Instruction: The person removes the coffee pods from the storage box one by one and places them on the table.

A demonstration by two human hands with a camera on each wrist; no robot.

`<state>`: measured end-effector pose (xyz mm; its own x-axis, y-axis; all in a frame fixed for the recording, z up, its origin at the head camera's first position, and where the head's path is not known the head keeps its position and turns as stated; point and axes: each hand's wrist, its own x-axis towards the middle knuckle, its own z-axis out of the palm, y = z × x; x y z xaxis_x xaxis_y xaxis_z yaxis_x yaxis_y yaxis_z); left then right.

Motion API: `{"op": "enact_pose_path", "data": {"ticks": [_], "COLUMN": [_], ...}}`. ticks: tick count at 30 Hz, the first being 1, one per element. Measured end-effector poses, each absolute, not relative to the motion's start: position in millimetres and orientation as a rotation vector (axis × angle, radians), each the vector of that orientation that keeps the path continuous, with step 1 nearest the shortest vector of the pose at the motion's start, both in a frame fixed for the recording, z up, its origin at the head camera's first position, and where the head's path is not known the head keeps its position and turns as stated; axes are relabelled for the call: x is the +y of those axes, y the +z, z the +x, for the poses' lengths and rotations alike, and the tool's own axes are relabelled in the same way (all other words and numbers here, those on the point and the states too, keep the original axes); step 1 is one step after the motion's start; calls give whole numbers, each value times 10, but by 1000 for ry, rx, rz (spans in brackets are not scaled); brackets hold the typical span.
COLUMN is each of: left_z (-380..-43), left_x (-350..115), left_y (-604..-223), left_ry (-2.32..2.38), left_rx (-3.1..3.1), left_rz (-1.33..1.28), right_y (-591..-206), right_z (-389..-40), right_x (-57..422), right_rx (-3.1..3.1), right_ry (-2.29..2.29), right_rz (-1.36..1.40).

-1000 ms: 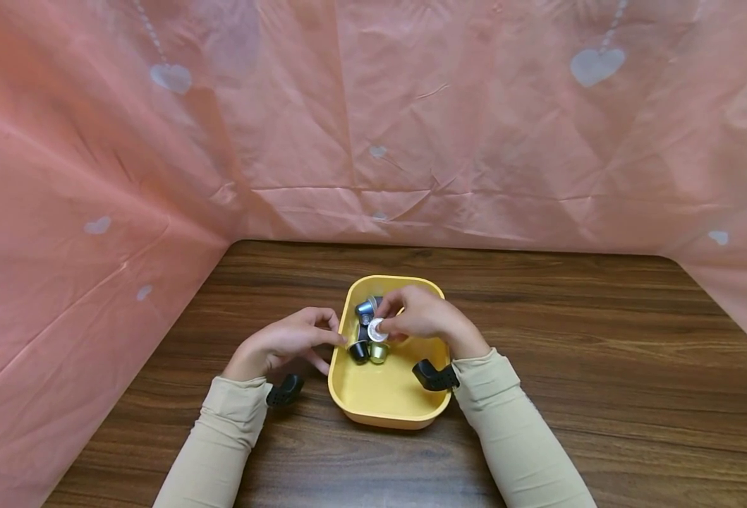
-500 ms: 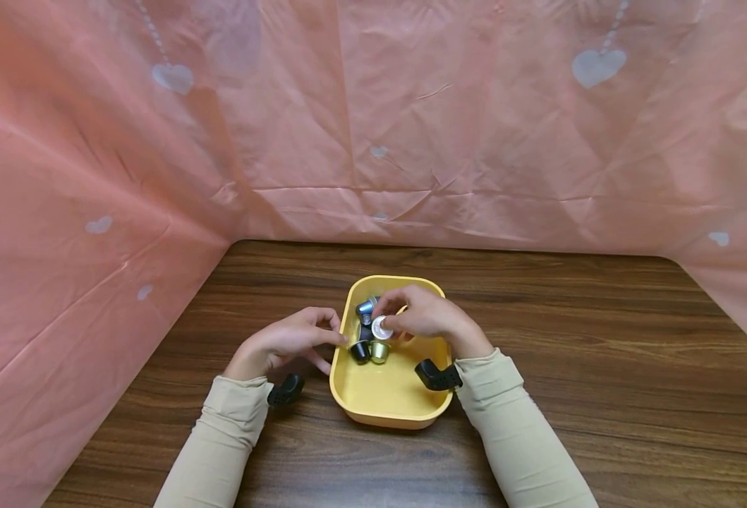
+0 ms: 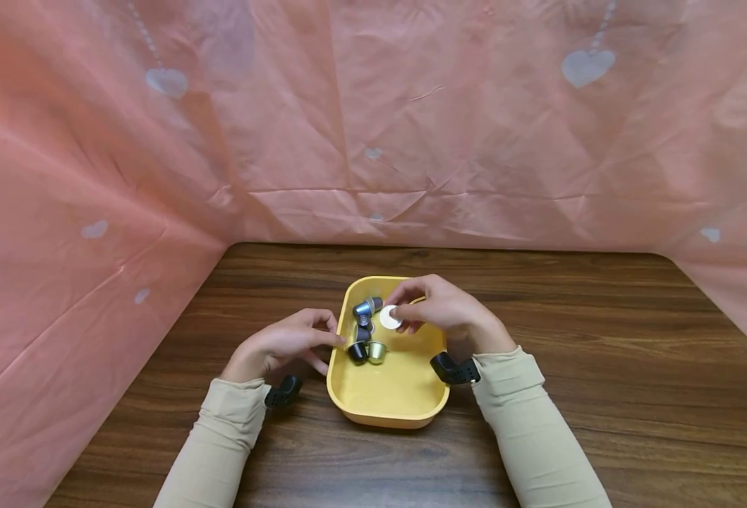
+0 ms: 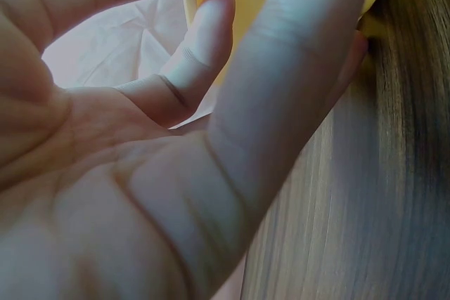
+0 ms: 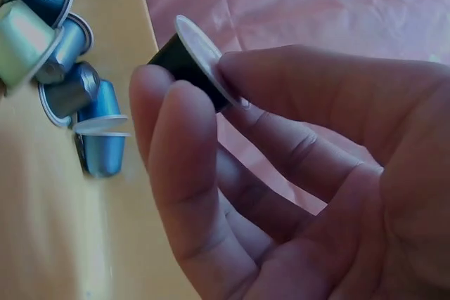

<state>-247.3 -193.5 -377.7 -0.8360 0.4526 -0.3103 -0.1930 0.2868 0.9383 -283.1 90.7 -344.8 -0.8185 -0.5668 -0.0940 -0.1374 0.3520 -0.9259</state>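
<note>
pinching a dark capsule (image 5: 184,64) between thumb and fingers, the right hand (image 3: 446,310) holds it above the yellow bin (image 3: 389,402), toward twelve o'clock from the bin's middle. the left hand (image 3: 284,344) is at the bin's nine o'clock, fingers loosely spread and touching the rim. inside, a blue capsule (image 3: 367,307) lies at eleven o'clock; a black capsule (image 3: 357,353) lies at nine, just beside a pale green capsule (image 3: 377,352).

Dark wood-grain table (image 3: 602,324), creased pink sheet (image 3: 487,148) behind it, printed pale hearts (image 3: 589,68)
</note>
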Motion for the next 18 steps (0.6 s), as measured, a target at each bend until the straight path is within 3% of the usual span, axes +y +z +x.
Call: {"op": "enact_pose_path", "data": {"ticks": [18], "left_z": [-2483], "left_x": [-1973], "left_y": [-3772], "left_ry": [1579], "left_rx": [2042], "left_rz": [241], "right_y": [-3409], "right_z": [-2865], "right_x": [1425], "right_rx": [2204], "right_ry": [-1627], "right_rz": [-470]}}
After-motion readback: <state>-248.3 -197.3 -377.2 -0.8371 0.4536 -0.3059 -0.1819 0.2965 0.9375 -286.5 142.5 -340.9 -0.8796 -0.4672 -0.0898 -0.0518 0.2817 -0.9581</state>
